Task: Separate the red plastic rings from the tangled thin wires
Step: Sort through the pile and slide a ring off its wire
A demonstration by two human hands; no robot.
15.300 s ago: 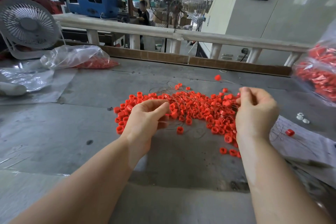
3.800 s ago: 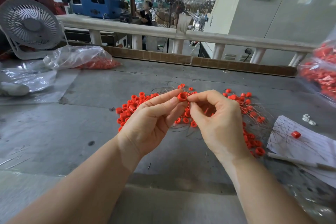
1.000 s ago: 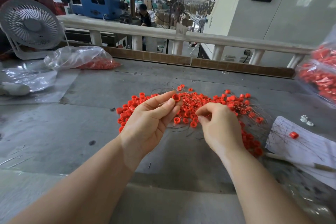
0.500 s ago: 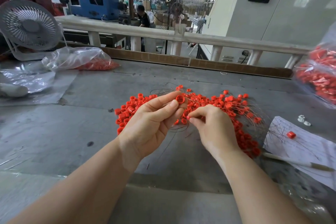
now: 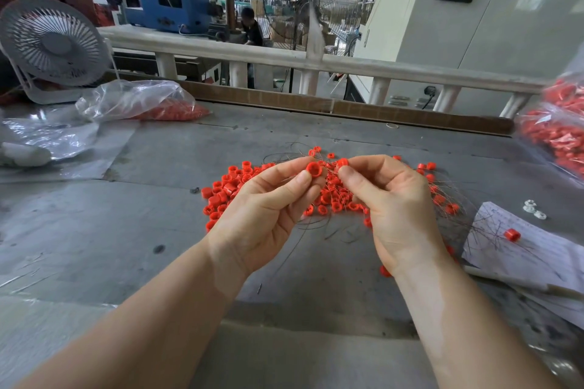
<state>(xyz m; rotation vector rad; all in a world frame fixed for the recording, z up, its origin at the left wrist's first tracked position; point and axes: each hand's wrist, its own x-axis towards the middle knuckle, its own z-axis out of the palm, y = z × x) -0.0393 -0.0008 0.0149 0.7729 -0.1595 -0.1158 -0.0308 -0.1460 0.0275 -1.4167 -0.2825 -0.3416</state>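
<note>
A heap of small red plastic rings (image 5: 328, 196) lies on the grey table (image 5: 158, 215), tangled with thin dark wires (image 5: 316, 224). My left hand (image 5: 268, 208) pinches one red ring (image 5: 313, 169) between thumb and fingertips above the heap. My right hand (image 5: 392, 199) pinches another red ring (image 5: 342, 163) at its fingertips, close beside the first. Thin wires run between the two pinched rings and down into the heap. Part of the heap is hidden behind both hands.
A clear bag with red rings (image 5: 142, 101) and a white fan (image 5: 53, 47) sit at the back left. Another bag of red rings (image 5: 556, 133) is at the right edge. A paper sheet (image 5: 521, 249) with one loose ring (image 5: 512, 235) lies at the right.
My right hand has risen from the heap with a ring pinched and come up level with my left hand's ring. The left hand has stayed almost still.
</note>
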